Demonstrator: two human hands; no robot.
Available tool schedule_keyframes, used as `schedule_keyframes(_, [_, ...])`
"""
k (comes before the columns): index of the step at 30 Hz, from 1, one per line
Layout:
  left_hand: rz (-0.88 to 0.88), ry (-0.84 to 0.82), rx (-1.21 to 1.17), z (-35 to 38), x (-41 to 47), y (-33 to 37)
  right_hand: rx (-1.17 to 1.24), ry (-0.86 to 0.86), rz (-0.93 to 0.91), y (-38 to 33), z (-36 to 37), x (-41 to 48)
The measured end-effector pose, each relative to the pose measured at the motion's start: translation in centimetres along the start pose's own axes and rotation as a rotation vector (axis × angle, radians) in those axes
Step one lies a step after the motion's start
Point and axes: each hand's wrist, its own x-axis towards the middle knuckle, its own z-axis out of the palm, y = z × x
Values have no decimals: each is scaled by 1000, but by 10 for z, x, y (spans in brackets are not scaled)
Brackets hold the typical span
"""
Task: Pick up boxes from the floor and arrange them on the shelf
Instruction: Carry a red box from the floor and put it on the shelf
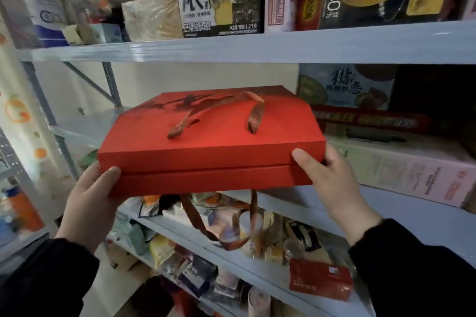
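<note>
Head view: a flat red box [211,151] is held level in front of the middle shelf [386,203], its long axis running left to right and its broad lid facing up. The near long side faces the camera, showing the seam between lid and base; the far edge reaches toward the bare left part of that shelf. A brown ribbon handle [224,110] lies across the lid, and a second loop of ribbon [221,229] hangs down beneath the box. The left hand [90,203] grips the near left corner, thumb pressed on the front face, the other fingers hidden under the base. The right hand [332,182] clasps the near right corner, thumb on the front face, fingers wrapped round the end. Just right of the box, a pink box [412,169] lies flat on the same shelf with other cartons stacked on it.
</note>
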Motion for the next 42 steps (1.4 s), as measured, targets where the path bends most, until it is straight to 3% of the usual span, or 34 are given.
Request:
schedule_keyframes(6, [-8,-44,87,-8,81,-38,-18,11,34,47,45,61])
schedule_keyframes(18, [-120,-117,239,35,205,-126,-166,43,85,129,65,154])
schedule_keyframes(25, [-191,-399,334,63,290,-189,-239,251,123,149,57,167])
schedule_keyframes(30, [-172,-518,285,90,335,-224,-305,290,165,155,61,171])
schedule_keyframes(36, [-131,-527,347,117,349,-232,-381,383,233,170,74,183])
schedule_keyframes(42, [-105,-512,482,147,363,-237,-613,485,261,179,80,203])
